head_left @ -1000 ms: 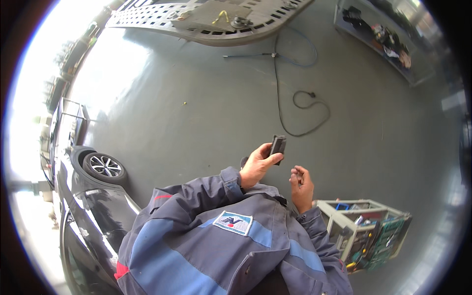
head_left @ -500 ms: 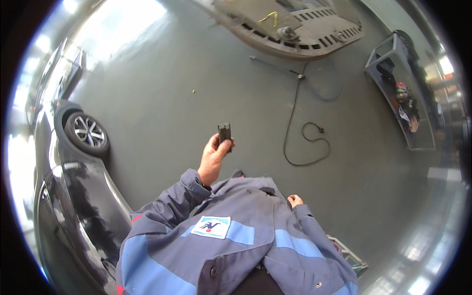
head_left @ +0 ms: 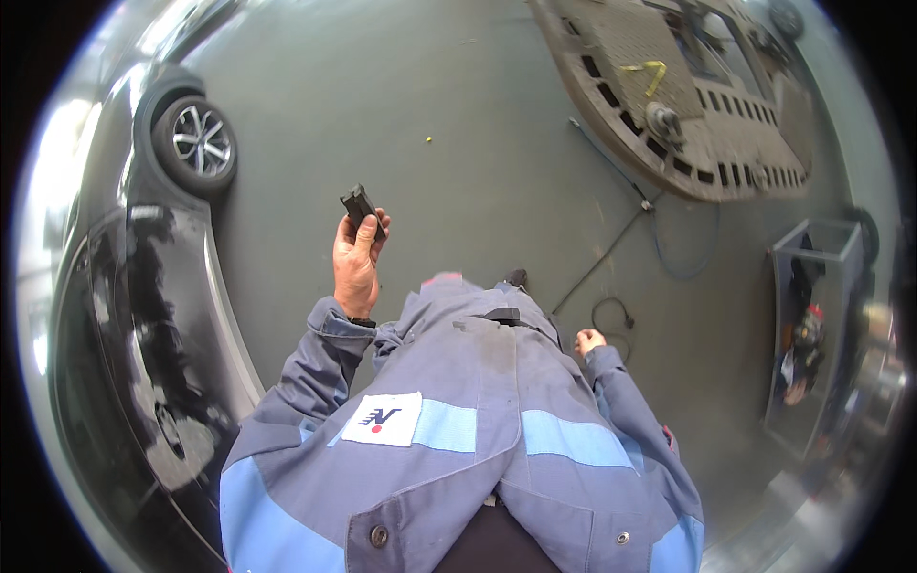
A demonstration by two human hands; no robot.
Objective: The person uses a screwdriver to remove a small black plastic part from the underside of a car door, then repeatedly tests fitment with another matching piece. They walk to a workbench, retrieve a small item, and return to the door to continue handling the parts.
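Held up in front of me, to the left, is a small dark block with a groove along it; its exact kind does not show. My left hand is closed round its lower end, thumb across the near face. Down by my right hip hangs my right hand, small in the picture, its fingers curled. Whatever it may hold is hidden. Beyond it a black cable lies on the floor.
A dark car with its front wheel stands along my left. At the far right is a slotted metal platform bearing a yellow strip and a metal fitting. A framed bin stands at right. A tiny yellow object lies ahead.
The view has turned left, so the platform, cable and bin appear shifted right and lower. My left hand, still holding the dark block, appears farther left and higher, with the block tilted.
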